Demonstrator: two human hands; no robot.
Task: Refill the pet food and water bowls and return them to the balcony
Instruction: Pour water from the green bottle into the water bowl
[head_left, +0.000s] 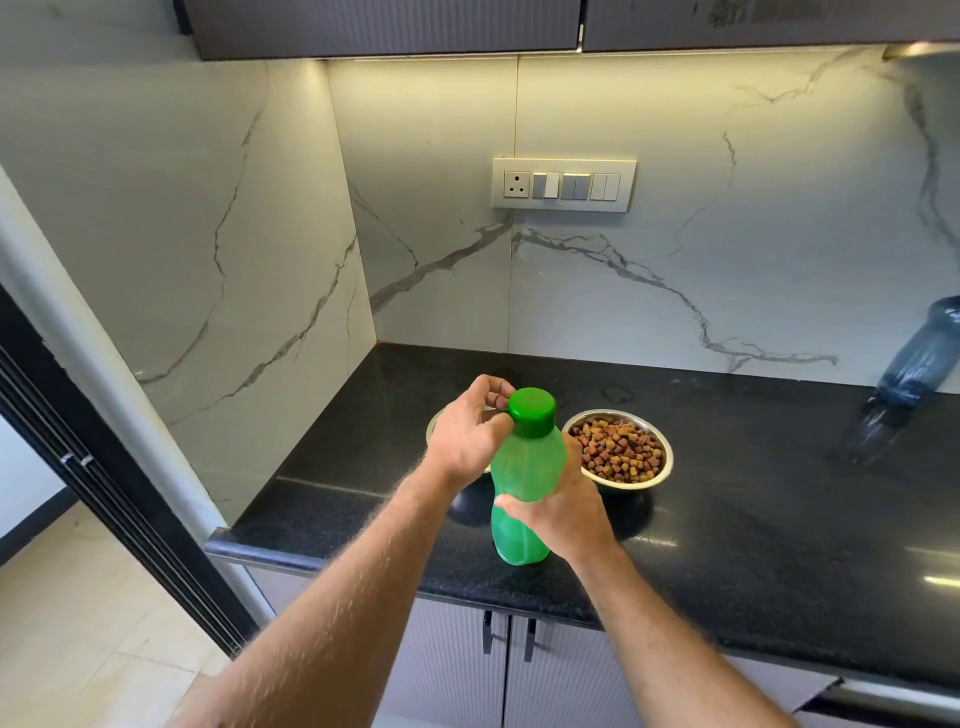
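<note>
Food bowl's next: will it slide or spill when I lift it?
The food bowl looks like smooth steel on a glossy counter, so it probably slides easily. Kibble is piled near the rim; tilting would likely spill it. Probably rigid, moderately heavy.

Bottle before two bowls on counter

Your bottle (527, 478) stands before both bowls: kibble bowl (621, 449) behind-right, second bowl (434, 423) behind-left, on the counter (753, 493).

No readable text, label, brand, number or sign anywhere in my view. The green bottle (527, 467) I hold shows a plain body and plain cap. The switch plate (564, 185) on the far wall carries no markings I can make out. Nothing printed on the surface (753, 499).
</note>
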